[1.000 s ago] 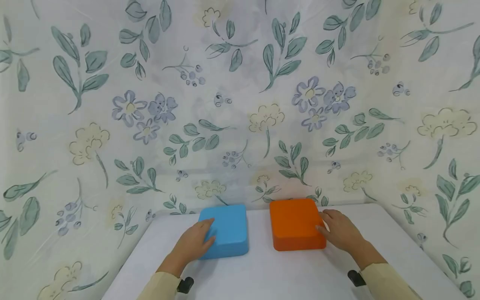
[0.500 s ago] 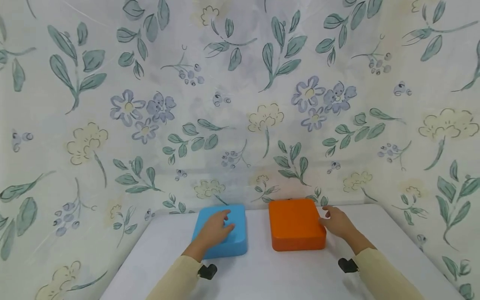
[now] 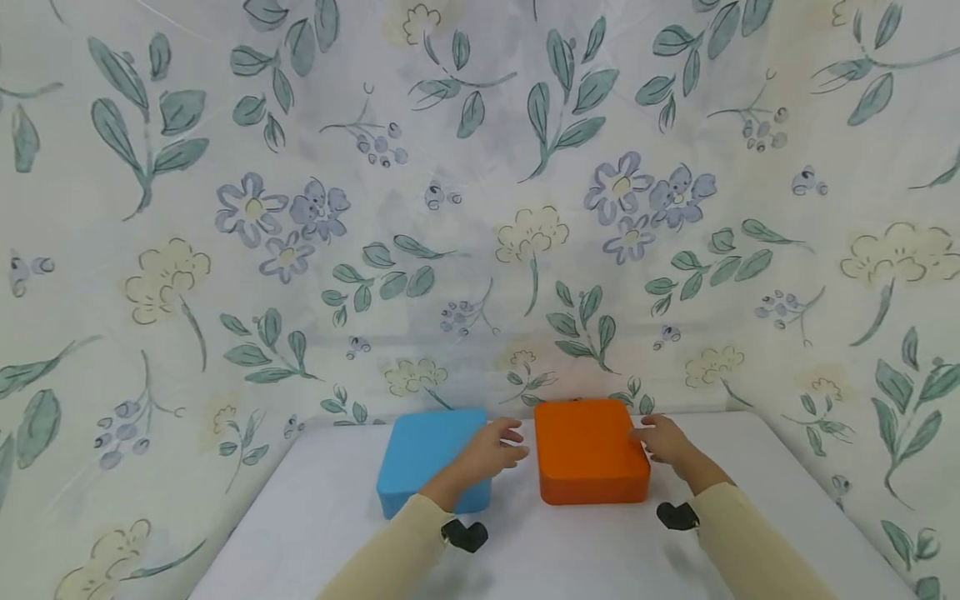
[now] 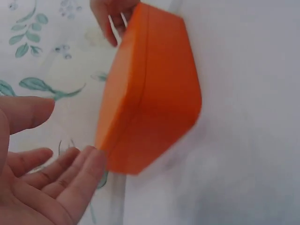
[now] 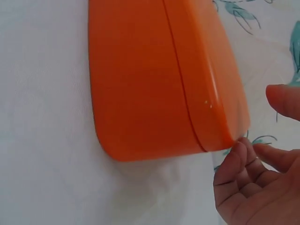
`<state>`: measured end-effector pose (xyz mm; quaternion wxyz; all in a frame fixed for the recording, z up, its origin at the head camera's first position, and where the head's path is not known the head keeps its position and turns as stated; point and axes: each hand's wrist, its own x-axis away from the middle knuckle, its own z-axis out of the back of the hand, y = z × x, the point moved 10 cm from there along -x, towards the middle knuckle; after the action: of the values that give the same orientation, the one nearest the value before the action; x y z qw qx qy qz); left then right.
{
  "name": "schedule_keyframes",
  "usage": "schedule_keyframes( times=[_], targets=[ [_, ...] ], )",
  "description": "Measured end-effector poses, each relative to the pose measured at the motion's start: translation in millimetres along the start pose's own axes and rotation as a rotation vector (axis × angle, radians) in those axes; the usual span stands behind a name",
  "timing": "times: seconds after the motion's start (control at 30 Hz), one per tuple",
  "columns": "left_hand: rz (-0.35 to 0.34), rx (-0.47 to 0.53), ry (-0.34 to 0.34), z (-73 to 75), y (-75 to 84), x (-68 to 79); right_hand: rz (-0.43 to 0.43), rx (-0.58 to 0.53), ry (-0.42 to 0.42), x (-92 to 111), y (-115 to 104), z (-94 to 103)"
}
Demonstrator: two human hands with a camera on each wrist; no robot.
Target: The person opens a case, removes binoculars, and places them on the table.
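Observation:
An orange box point(image 3: 588, 446) with rounded corners stands on the white table; a lid seam runs round its side in both wrist views. To its left is a blue box point(image 3: 427, 454), partly hidden behind my left forearm. My left hand point(image 3: 489, 454) hovers between the two boxes, fingers loosely spread and holding nothing. In the left wrist view its fingertips appear close to the lid edge of the orange box; contact is unclear. My right hand point(image 3: 667, 442) is at the orange box's right side, fingertips at the lid's edge and thumb apart from it.
A white table point(image 3: 585, 550) carries both boxes. Behind it hangs a floral-patterned cloth point(image 3: 480, 208), close to the table's back edge. Dark wrist-worn devices point(image 3: 465, 535) show below each sleeve.
My left hand has moved right, from the blue box across to the gap before the orange box. My right hand has stayed by the orange box's right side. Both boxes stay in place.

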<state>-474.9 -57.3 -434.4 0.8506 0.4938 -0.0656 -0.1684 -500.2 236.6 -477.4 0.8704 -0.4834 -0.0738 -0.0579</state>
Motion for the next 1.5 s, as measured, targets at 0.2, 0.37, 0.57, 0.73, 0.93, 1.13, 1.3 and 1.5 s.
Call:
schedule_keyframes(
  times=[0.2, 0.37, 0.57, 0.73, 0.93, 1.13, 1.3, 1.5],
  targets=[
    [0.192, 0.156, -0.032, -27.7, -13.1, -17.2, -0.031, -0.126, 0.000, 0, -1, -3.0],
    [0.299, 0.242, -0.001, -32.9, -26.5, -22.4, -0.064, -0.275, 0.000, 0, -2, -9.5],
    [0.389, 0.535, 0.038, -27.9, -34.2, -27.6, -0.151, -0.377, 0.008, -8, 7, -10.6],
    [0.508, 0.708, 0.029, -26.6, -35.5, -24.8, -0.186, -0.405, -0.036, -7, 7, -8.2],
    [0.575, 0.756, 0.008, -30.1, -36.4, -23.9, -0.182, -0.351, -0.069, -2, 1, -4.3],
    [0.588, 0.792, 0.010, -40.0, -41.7, -25.0, -0.176, -0.301, -0.078, -1, 4, -4.1],
    [0.537, 0.695, 0.039, -42.1, -41.0, -26.9, -0.169, -0.320, -0.064, -3, 10, -6.5],
    [0.489, 0.547, 0.111, -35.1, -41.6, -29.0, -0.151, -0.381, -0.036, -5, 15, -7.7]
  ],
)
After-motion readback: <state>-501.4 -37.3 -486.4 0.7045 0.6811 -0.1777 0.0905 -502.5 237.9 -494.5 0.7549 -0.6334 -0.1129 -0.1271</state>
